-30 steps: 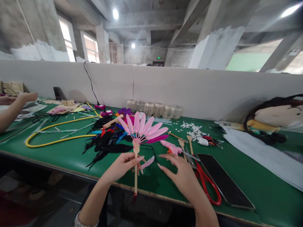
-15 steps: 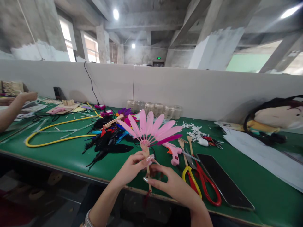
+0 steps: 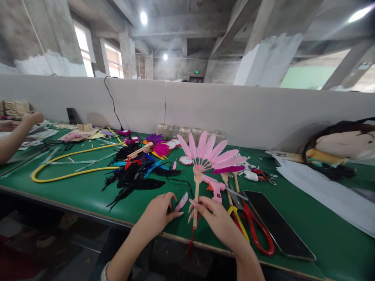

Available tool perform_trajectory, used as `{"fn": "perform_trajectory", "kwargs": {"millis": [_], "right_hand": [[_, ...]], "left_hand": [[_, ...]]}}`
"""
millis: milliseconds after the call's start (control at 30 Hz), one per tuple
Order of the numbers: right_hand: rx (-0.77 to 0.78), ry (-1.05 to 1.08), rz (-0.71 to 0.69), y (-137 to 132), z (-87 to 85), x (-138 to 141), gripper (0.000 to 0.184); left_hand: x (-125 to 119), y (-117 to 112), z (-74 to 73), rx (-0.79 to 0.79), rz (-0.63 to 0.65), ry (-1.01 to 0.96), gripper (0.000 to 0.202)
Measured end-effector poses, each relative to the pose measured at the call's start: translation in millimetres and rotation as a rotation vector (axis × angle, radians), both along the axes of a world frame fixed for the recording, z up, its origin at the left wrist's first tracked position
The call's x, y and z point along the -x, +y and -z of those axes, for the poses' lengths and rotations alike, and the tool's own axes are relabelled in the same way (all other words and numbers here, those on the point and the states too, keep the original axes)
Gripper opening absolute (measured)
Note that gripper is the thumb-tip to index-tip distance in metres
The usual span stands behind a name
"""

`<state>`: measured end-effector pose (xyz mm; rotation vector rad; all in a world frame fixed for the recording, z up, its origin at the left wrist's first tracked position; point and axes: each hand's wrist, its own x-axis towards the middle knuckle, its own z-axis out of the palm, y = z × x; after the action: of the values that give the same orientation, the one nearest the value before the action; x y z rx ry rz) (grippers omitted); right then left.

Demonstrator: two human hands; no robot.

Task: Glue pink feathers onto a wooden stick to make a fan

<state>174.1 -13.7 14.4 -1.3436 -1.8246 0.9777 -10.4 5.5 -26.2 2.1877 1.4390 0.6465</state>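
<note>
My right hand [image 3: 206,210] is closed around the wooden handle of a feather fan [image 3: 197,191]. The fan stands upright over the table's front edge. Pink feathers spread from its top, with one magenta feather on the right side, and a red tassel hangs from the handle's lower end. Left of the fan, my left hand [image 3: 164,210] is low over the table, thumb and fingers apart. A single short pink feather [image 3: 182,202] is at its fingertips; whether they touch it I cannot tell. Behind the fan lies a pink glue gun [image 3: 216,189], partly covered.
Right of my hands lie red-handled scissors [image 3: 258,226], yellow-handled scissors [image 3: 238,224] and a black phone [image 3: 278,224]. Black and coloured feathers [image 3: 137,171] are heaped left of centre beside a yellow tube [image 3: 73,181]. Glass jars [image 3: 172,130] line the partition. Another person's arm [image 3: 14,136] is far left.
The fan has moved right and slightly up in my right hand. My left hand has let go of it and shifted left. The small pink feather and round lids have come into view.
</note>
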Motion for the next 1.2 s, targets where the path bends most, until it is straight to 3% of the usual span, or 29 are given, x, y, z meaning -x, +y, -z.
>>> {"fn": "perform_trajectory", "kwargs": {"millis": [167,367,500,567,733,833,933,1033,1200], "right_hand": [[0.033,0.072,-0.045,-1.9,-4.3,4.5,0.029],[0.098,0.134,-0.098,-3.5,-4.0,5.9,0.030],[0.081,0.090,-0.090,-2.8,-0.4,5.6,0.032],[0.049,0.059,-0.071,-2.6,1.1,5.4,0.033],[0.068,0.052,-0.144,-3.4,3.1,7.4,0.027],[0.105,0.056,-0.228,-4.7,2.0,9.4,0.024],[0.135,-0.005,-0.255,-6.0,-0.4,5.9,0.022],[0.160,-0.097,-0.131,-6.0,-1.3,-6.3,0.028],[0.005,-0.395,0.502,-2.2,-3.0,-30.0,0.037]], "left_hand": [[-0.8,-3.2,3.9,-0.060,-0.039,0.062,0.014],[7.6,4.9,6.1,-0.185,-0.286,0.146,0.028],[5.0,3.3,2.8,-0.352,-0.350,-0.072,0.032],[0.5,-0.9,-2.2,-0.280,-0.242,-0.289,0.030],[-16.4,-8.2,-11.4,0.141,0.118,-0.739,0.030],[-26.8,-5.8,-6.2,0.278,0.149,-0.893,0.029],[-33.6,-1.8,3.8,0.321,0.062,-1.024,0.028],[-36.2,-0.4,11.4,0.305,-0.064,-1.118,0.030],[-38.5,-3.6,11.8,0.286,-0.045,-1.037,0.032]]}}
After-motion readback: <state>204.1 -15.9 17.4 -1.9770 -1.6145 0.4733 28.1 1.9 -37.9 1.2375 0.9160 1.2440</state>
